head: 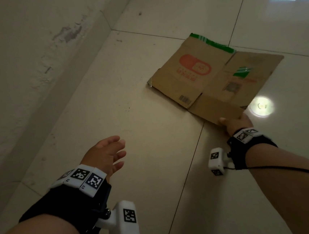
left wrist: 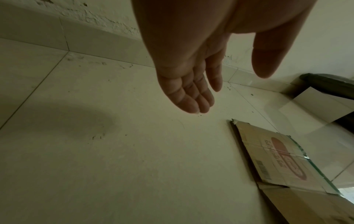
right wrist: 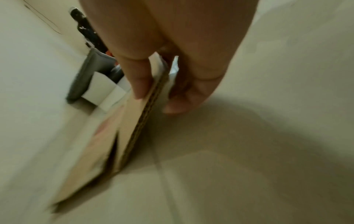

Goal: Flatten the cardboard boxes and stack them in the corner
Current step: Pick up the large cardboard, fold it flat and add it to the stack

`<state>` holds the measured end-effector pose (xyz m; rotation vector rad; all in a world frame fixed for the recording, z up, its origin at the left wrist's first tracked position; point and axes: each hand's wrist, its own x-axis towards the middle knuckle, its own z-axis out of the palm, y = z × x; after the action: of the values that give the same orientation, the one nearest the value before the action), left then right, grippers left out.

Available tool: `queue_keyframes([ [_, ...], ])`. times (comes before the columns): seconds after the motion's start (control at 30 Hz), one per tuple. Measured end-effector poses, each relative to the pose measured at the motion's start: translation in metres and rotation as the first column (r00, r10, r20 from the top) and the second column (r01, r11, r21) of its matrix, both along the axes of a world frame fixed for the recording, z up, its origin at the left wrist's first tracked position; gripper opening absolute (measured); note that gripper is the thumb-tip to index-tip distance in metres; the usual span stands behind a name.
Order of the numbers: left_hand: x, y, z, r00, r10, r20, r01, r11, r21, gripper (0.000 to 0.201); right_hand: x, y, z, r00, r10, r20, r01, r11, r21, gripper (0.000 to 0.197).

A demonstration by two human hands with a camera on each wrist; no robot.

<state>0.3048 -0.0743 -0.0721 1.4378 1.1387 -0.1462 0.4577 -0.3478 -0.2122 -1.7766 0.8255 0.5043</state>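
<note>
Flattened cardboard box (head: 215,79) lies on the tiled floor (head: 153,154), a short way out from the wall (head: 21,54), with only its near flap edge lifted. My read: it's light, a fairly stiff corrugated sheet, but hinged at the creases, so flaps will swing if it's picked up by one corner. The surface looks dry and grippy, not fragile. A mid-edge grip or two hands on opposite sides would keep it flat; the current hold at the near corner is fine for dragging or sliding.

Right hand (head: 233,123) pinches that near flap: the wrist view shows the thumb (right wrist: 139,81) on top and the fingers (right wrist: 184,97) curled underneath, board edge between them.

Left hand (head: 106,155) hovers over bare floor, well apart from the box. Its fingers (left wrist: 191,97) are loosely extended, holding and touching nothing.
</note>
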Motion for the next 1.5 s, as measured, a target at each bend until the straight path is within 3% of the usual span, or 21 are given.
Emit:
queue_keyframes([
  [0.1, -0.001, 0.003, 0.002, 1.000, 0.007, 0.011, -0.008, 1.000, 0.014, 0.024, -0.017, 0.029, 0.014, 0.985, -0.155, 0.074, 0.115, 0.915, 0.386, 0.046],
  [0.2, -0.007, 0.007, 0.009, 1.000, -0.010, 0.006, 0.010, 0.999, 0.032, 0.026, -0.036, 0.052, 0.042, 0.988, -0.117, 0.097, 0.039, 0.811, 0.584, 0.043],
  [0.37, -0.027, 0.021, 0.028, 0.999, 0.021, 0.046, -0.025, 0.996, 0.088, 0.033, -0.058, 0.079, 0.086, 0.966, 0.124, 0.228, -0.248, 0.706, 0.664, 0.046],
  [0.43, -0.040, 0.032, 0.040, 0.992, 0.113, 0.059, -0.118, 0.990, 0.081, 0.023, -0.072, 0.096, 0.107, 0.926, 0.243, 0.289, -0.378, 0.625, 0.683, 0.047],
  [0.5, -0.059, 0.044, 0.055, 0.964, 0.260, 0.062, -0.261, 0.965, 0.021, 0.029, -0.087, 0.116, 0.125, 0.887, 0.333, 0.320, -0.458, 0.549, 0.699, 0.047],
  [0.6, -0.103, 0.068, 0.079, 0.893, 0.444, 0.074, -0.440, 0.895, -0.068, 0.040, -0.111, 0.151, 0.150, 0.837, 0.415, 0.357, -0.532, 0.462, 0.710, 0.047],
  [0.73, -0.165, 0.088, 0.121, 0.783, 0.591, 0.197, -0.573, 0.807, -0.142, 0.019, -0.148, 0.195, 0.186, 0.744, 0.525, 0.413, -0.631, 0.350, 0.692, 0.044],
  [0.83, -0.221, 0.102, 0.163, 0.612, 0.707, 0.354, -0.685, 0.698, -0.210, 0.013, -0.188, 0.229, 0.232, 0.627, 0.607, 0.488, -0.730, 0.238, 0.641, 0.044],
  [0.87, -0.242, 0.106, 0.178, 0.559, 0.728, 0.397, -0.707, 0.669, -0.230, 0.012, -0.203, 0.240, 0.251, 0.587, 0.629, 0.510, -0.756, 0.201, 0.623, 0.044],
  [1.07, -0.337, 0.111, 0.224, 0.399, 0.752, 0.525, -0.750, 0.597, -0.285, 0.003, -0.272, 0.272, 0.339, 0.425, 0.692, 0.584, -0.850, 0.084, 0.520, 0.041],
  [1.17, -0.386, 0.107, 0.248, 0.309, 0.761, 0.570, -0.757, 0.560, -0.337, 0.002, -0.310, 0.282, 0.377, 0.401, 0.713, 0.576, -0.847, 0.049, 0.529, 0.027],
  [1.27, -0.435, 0.100, 0.257, 0.253, 0.766, 0.591, -0.788, 0.518, -0.334, 0.002, -0.349, 0.287, 0.401, 0.419, 0.751, 0.511, -0.838, 0.104, 0.535, 0.025],
  [1.3, -0.450, 0.098, 0.253, 0.272, 0.765, 0.584, -0.813, 0.507, -0.286, 0.004, -0.361, 0.289, 0.405, 0.431, 0.755, 0.494, -0.842, 0.139, 0.521, 0.027],
  [1.4, -0.491, 0.083, 0.240, 0.447, 0.745, 0.495, -0.846, 0.531, -0.036, 0.035, -0.401, 0.290, 0.408, 0.430, 0.754, 0.497, -0.865, 0.187, 0.465, 0.025],
  [1.47, -0.501, 0.072, 0.240, 0.450, 0.762, 0.467, -0.853, 0.521, -0.028, 0.041, -0.422, 0.287, 0.403, 0.427, 0.754, 0.499, -0.870, 0.194, 0.453, 0.025],
  [1.5, -0.509, 0.068, 0.240, 0.403, 0.778, 0.481, -0.861, 0.500, -0.087, 0.034, -0.434, 0.285, 0.400, 0.430, 0.756, 0.493, -0.869, 0.199, 0.453, 0.026],
])
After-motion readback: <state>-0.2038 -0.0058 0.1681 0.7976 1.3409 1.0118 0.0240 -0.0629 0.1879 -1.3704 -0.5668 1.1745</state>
